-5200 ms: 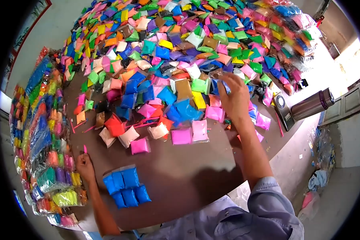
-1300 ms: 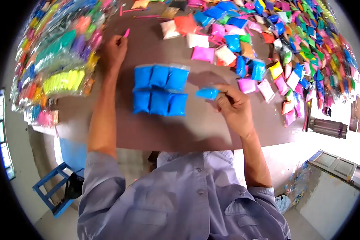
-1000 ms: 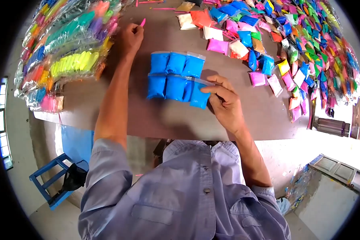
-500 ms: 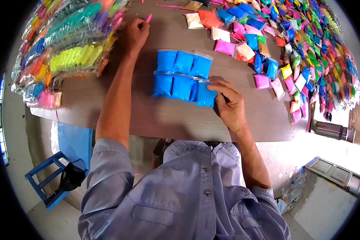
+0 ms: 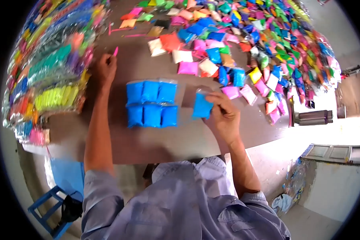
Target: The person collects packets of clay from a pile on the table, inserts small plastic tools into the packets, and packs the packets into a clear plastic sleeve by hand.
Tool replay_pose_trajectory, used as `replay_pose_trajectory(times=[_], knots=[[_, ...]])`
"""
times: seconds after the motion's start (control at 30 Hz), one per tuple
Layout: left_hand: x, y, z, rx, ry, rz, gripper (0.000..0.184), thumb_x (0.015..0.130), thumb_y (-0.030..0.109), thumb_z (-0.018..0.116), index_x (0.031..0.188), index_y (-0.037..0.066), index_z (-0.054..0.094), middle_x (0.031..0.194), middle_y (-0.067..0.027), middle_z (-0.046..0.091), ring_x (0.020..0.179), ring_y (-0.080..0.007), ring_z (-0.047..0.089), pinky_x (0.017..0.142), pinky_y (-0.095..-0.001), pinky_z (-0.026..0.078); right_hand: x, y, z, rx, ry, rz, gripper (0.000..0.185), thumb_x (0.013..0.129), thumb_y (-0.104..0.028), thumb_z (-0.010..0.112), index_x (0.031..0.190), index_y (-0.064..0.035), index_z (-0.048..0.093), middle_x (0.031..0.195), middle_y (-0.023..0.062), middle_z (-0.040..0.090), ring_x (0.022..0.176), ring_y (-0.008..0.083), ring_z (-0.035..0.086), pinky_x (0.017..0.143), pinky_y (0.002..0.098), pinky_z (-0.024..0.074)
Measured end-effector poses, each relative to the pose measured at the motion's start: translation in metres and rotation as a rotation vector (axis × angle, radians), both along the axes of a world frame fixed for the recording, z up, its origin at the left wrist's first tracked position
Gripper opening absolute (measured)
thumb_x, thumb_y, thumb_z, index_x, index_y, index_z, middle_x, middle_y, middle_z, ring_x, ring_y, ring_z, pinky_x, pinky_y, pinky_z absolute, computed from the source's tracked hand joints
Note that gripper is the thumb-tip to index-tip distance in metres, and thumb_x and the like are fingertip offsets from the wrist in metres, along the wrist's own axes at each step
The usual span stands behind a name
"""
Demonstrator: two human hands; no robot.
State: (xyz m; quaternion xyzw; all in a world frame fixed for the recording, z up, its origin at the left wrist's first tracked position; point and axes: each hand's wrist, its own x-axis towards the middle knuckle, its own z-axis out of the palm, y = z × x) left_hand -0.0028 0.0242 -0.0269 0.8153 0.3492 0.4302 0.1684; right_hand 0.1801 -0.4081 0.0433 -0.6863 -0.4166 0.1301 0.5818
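Between the thumb and fingers of my right hand (image 5: 225, 114) is a small blue packet (image 5: 203, 105), held just right of a block of blue packets (image 5: 151, 103). That block lies flat on the brown table (image 5: 148, 146) in two rows, its clear edges pointing away from me. My left hand (image 5: 106, 67) rests on the table up and to the left, closed around a thin pink stick (image 5: 116, 51) whose tip stands out above the fingers.
Bagged bundles (image 5: 54, 96) are stacked along the left edge. A large heap of loose coloured packets (image 5: 284, 52) covers the far and right parts. A metal flask (image 5: 314, 117) lies at the right; a blue stool (image 5: 48, 208) stands below left.
My right hand has moved the blue packet away from the block's lower right corner, leaving a gap. The whole view has shifted, while my left hand keeps hold of the pink stick.
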Motion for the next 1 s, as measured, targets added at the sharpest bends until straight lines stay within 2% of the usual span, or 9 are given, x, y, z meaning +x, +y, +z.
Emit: replay_pose_trajectory(times=[0.17, 0.27, 0.43, 0.5, 0.63, 0.8, 0.87, 0.9, 1.0], knots=[[0.000, -0.004, 0.003, -0.054, 0.060, 0.039, 0.024, 0.097, 0.024, 0.069, 0.094, 0.000, 0.073, 0.084, -0.0163, 0.074, 0.076, -0.0288, 0.071, 0.071, -0.0409, 0.054, 0.059, -0.030, 0.030, 0.118, 0.127, -0.393, 0.039, 0.102, 0.000, 0.064, 0.141, -0.0029, 0.063, 0.133, 0.0076, 0.065, 0.102, 0.0126, 0.067, 0.083, 0.0247, 0.0545], [-0.001, 0.003, -0.001, -0.043, 0.064, 0.014, 0.026, 0.098, 0.024, 0.068, 0.094, -0.001, 0.071, 0.085, -0.0168, 0.074, 0.078, -0.0286, 0.071, 0.072, -0.0403, 0.054, 0.058, -0.056, 0.018, 0.043, 0.048, -0.523, 0.042, 0.101, -0.005, 0.067, 0.143, -0.0047, 0.062, 0.137, 0.0072, 0.064, 0.102, 0.0152, 0.069, 0.080, 0.0265, 0.0565], [0.000, -0.004, 0.007, -0.101, 0.092, 0.023, 0.026, 0.099, 0.024, 0.066, 0.095, -0.001, 0.071, 0.085, -0.0169, 0.072, 0.077, -0.0292, 0.069, 0.073, -0.0404, 0.053, 0.022, -0.078, 0.005, -0.139, -0.180, -0.535, 0.027, 0.097, -0.004, 0.069, 0.124, -0.0030, 0.071, 0.131, 0.0115, 0.067, 0.091, 0.0172, 0.070, 0.073, 0.0279, 0.0560], [-0.001, -0.007, 0.009, -0.099, 0.094, 0.053, 0.026, 0.099, 0.024, 0.065, 0.096, -0.002, 0.071, 0.084, -0.0168, 0.072, 0.076, -0.0285, 0.068, 0.072, -0.0408, 0.053, 0.010, -0.078, -0.001, -0.161, -0.149, -0.445, 0.018, 0.096, -0.003, 0.069, 0.112, 0.0009, 0.073, 0.121, 0.0140, 0.071, 0.091, 0.0192, 0.069, 0.075, 0.0302, 0.0539], [0.001, -0.017, 0.019, -0.144, 0.086, 0.047, 0.026, 0.099, 0.023, 0.066, 0.095, -0.003, 0.070, 0.083, -0.0169, 0.071, 0.074, -0.0282, 0.067, 0.069, -0.0408, 0.052, 0.001, -0.067, 0.000, -0.184, -0.083, -0.289, 0.015, 0.096, -0.003, 0.069, 0.109, -0.0001, 0.075, 0.114, 0.0179, 0.072, 0.092, 0.0286, 0.071, 0.077, 0.0324, 0.0556], [-0.004, -0.009, 0.009, -0.034, 0.069, 0.061, 0.025, 0.099, 0.022, 0.068, 0.095, -0.003, 0.070, 0.079, -0.0100, 0.069, 0.073, -0.0202, 0.064, 0.067, -0.0372, 0.050, 0.010, -0.029, -0.006, 0.036, -0.190, -0.062, 0.013, 0.096, -0.003, 0.071, 0.108, -0.0007, 0.075, 0.106, 0.0154, 0.073, 0.088, 0.0278, 0.070, 0.072, 0.0350, 0.0550], [-0.008, -0.005, 0.010, -0.338, -0.041, -0.057, 0.024, 0.100, 0.024, 0.070, 0.093, 0.000, 0.071, 0.076, -0.0015, 0.065, 0.068, -0.0123, 0.058, 0.062, -0.0314, 0.046, 0.012, -0.018, 0.001, -0.059, -0.094, 0.076, 0.017, 0.092, -0.001, 0.073, 0.109, -0.0025, 0.074, 0.110, 0.0140, 0.073, 0.101, 0.0323, 0.072, 0.088, 0.0396, 0.0585], [-0.010, -0.001, 0.012, -0.536, -0.122, -0.093, 0.021, 0.101, 0.025, 0.072, 0.093, 0.005, 0.072, 0.076, 0.0043, 0.061, 0.065, -0.0060, 0.051, 0.058, -0.0248, 0.039, 0.015, -0.010, 0.002, -0.045, -0.082, 0.081, 0.017, 0.092, -0.001, 0.073, 0.109, -0.0025, 0.074, 0.110, 0.0140, 0.073, 0.101, 0.0323, 0.072, 0.088, 0.0396, 0.0585], [0.007, -0.038, 0.073, -0.666, -0.105, -0.025, 0.018, 0.102, 0.023, 0.072, 0.093, 0.007, 0.072, 0.075, 0.0057, 0.060, 0.063, -0.0041, 0.047, 0.056, -0.0220, 0.034, 0.026, 0.017, 0.002, -0.002, -0.051, 0.206, 0.019, 0.093, -0.004, 0.073, 0.112, -0.0009, 0.073, 0.112, 0.0167, 0.071, 0.099, 0.0346, 0.071, 0.088, 0.0385, 0.0577]])
